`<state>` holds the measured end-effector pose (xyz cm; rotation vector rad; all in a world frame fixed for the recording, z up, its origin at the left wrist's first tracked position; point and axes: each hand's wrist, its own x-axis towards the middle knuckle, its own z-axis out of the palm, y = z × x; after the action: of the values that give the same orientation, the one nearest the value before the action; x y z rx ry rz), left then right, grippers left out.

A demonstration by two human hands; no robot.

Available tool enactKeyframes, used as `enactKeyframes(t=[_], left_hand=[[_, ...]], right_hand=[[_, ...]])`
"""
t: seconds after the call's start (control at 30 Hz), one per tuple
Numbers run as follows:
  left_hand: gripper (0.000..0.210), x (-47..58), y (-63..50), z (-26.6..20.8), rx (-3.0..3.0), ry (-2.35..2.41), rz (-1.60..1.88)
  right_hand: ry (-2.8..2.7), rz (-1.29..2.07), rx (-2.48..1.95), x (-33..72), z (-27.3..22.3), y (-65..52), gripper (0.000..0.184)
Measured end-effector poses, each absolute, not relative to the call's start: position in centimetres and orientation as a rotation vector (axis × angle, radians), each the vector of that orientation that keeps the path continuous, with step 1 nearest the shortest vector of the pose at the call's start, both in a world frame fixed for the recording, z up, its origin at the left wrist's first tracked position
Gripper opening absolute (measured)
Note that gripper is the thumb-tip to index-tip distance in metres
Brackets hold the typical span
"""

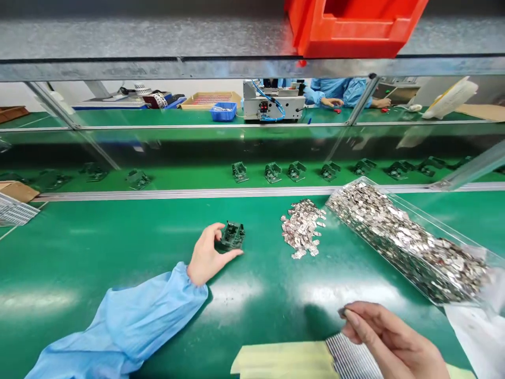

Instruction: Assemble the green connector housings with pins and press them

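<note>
My left hand (209,251), in a blue sleeve, has its fingers curled around a dark green plastic housing (233,235) on the green bench. Its fingertips are at the housing's far left side and the thumb lies along the near side. Low on the right, my right hand (389,337) pinches a small metal piece (341,312) between thumb and forefinger; much of that piece is hidden. Between the hands and farther back lies a loose pile of small silvery metal pieces (303,226).
A clear tray (398,268) full of similar pieces stands at right. Beneath my right hand are a ribbed metal strip (351,358) and yellow paper (284,360). More housings (273,172) line the green strip behind. A red bin (359,39) sits overhead; a co-worker's hands (332,102) show beyond.
</note>
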<state>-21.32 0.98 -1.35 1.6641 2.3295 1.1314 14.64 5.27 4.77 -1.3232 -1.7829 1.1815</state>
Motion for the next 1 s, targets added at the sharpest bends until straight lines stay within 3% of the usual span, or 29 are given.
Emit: enactKeyframes(t=[0.17, 0.23, 0.3, 0.4, 0.5, 0.63, 0.83, 1.0], left_hand=[[0.115, -20.5, 0.6, -1.0, 1.886, 2.028, 0.929], [0.105, -20.8, 1.1, -0.7, 1.918, 1.919, 0.791], [0.081, -20.6, 1.4, -0.5, 1.922, 1.792, 0.749], [0.056, -18.2, 1.3, -0.4, 1.788, 1.591, 0.959], [0.058, -13.7, 0.4, -0.6, 1.387, 1.304, 1.215], [0.062, -7.8, -1.2, -0.4, 1.060, 1.037, 1.312], [0.055, -5.6, -2.2, -0.6, 1.039, 0.869, 1.282], [0.045, -5.9, -2.6, -1.1, 1.137, 0.858, 1.252]], right_hand=[[-1.638, 1.066, -1.335, 14.3, 6.1, 2.7, 0.025], [-1.561, 1.061, -1.325, 14.2, 5.8, 1.7, 0.024], [-1.502, 1.149, -1.300, 13.6, 5.3, 0.9, 0.024], [-1.392, 1.324, -1.252, 12.1, 4.1, 0.0, 0.026], [-1.306, 1.399, -1.215, 10.8, 3.2, -0.5, 0.028], [-1.294, 1.224, -1.219, 10.2, 2.1, -1.1, 0.024], [-1.351, 1.106, -1.240, 10.2, 1.0, -2.0, 0.011], [-1.370, 1.107, -1.245, 10.1, 0.6, -2.1, 0.011]])
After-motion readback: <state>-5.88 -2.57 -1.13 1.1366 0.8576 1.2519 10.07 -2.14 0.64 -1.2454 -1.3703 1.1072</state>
